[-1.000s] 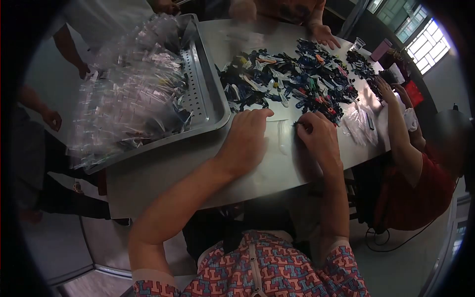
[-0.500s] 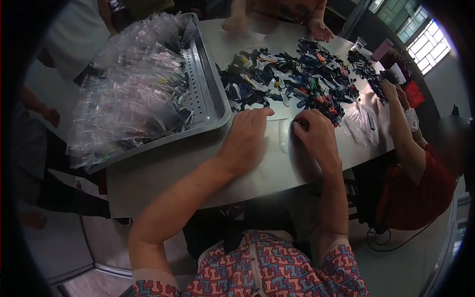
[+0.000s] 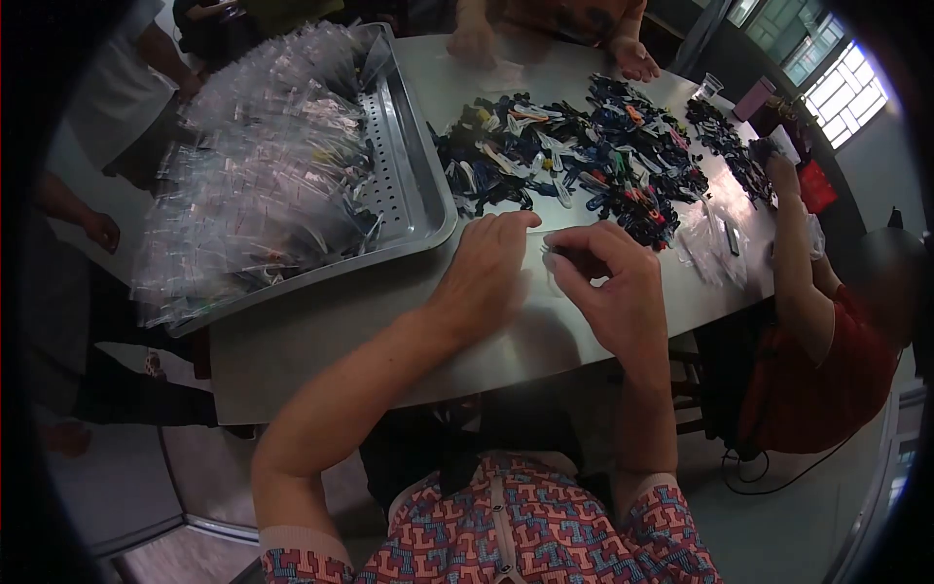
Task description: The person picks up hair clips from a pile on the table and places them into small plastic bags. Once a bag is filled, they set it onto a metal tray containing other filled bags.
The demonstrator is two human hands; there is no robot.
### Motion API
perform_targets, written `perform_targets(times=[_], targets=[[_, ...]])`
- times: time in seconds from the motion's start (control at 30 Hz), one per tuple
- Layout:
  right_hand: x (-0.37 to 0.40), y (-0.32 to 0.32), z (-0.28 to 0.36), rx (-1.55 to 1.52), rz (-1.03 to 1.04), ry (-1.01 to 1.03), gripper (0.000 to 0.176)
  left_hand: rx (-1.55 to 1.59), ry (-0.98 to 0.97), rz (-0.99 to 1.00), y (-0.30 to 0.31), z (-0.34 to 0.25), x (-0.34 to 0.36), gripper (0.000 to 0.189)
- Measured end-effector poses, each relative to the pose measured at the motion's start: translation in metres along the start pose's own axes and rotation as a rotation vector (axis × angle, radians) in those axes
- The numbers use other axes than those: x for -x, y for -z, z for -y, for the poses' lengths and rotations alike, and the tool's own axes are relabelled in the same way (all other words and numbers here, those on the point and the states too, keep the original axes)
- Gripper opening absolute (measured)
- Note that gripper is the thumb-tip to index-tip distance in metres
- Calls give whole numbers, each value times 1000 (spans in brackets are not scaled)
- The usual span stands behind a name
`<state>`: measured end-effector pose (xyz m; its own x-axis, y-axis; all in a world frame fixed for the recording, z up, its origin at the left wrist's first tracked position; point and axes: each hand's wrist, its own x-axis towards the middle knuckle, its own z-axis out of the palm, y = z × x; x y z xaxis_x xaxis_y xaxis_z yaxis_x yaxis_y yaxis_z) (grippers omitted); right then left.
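Observation:
My left hand [image 3: 484,268] rests at the near side of the steel table [image 3: 457,365], its fingers curled and the thumb side toward my right hand. What it holds, if anything, is hidden beneath the fingers. Close beside it, my right hand [image 3: 621,282] pinches a small dark piece between thumb and fingertips; its kind is too small to make out. A faint clear plastic edge shows between the hands. Just beyond them lies a wide pile of small clip-like pieces [image 3: 555,146], mostly black and navy, with some white, orange and red.
At left, a perforated metal tray [image 3: 443,209] is heaped with filled clear bags [image 3: 263,185]. Flat clear bags [image 3: 715,248] lie right of the pile. A person in red [image 3: 812,360] sits at right, another person's hand [image 3: 634,60] is across the table, and people stand at left.
My right hand has moved left and up, turning so its pinch faces my left hand. The clear bag that stood between my hands is now mostly hidden. My left hand has barely moved.

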<state>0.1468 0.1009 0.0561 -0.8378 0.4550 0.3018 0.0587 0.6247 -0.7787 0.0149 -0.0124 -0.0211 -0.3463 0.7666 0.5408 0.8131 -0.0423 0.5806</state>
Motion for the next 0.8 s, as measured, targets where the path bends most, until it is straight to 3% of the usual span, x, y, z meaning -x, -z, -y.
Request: perform_targets(times=[0.27, 0.37, 0.43, 0.47, 0.53, 0.67, 0.8], targets=[[3, -4, -9, -129, 56, -24, 28, 14, -34, -47, -8, 9, 2, 58], [0, 4, -10, -138, 67, -36, 24, 39, -27, -29, -1, 5, 1, 59], [-10, 14, -25, -118, -20, -28, 20, 56, 178, 134, 5, -1, -3, 59], [-20, 21, -28, -101, -56, -82, 15, 54, 178, 133, 5, -1, -2, 59], [-47, 31, -48, -42, -45, -72, 14, 107, 128, 40, 3, 0, -1, 59], [-92, 34, -96, 205, 9, -20, 21, 134, 152, 35, 3, 3, -1, 60], [-88, 9, -105, 483, 72, 36, 25, 120, 163, 40, 4, 5, -2, 61]])
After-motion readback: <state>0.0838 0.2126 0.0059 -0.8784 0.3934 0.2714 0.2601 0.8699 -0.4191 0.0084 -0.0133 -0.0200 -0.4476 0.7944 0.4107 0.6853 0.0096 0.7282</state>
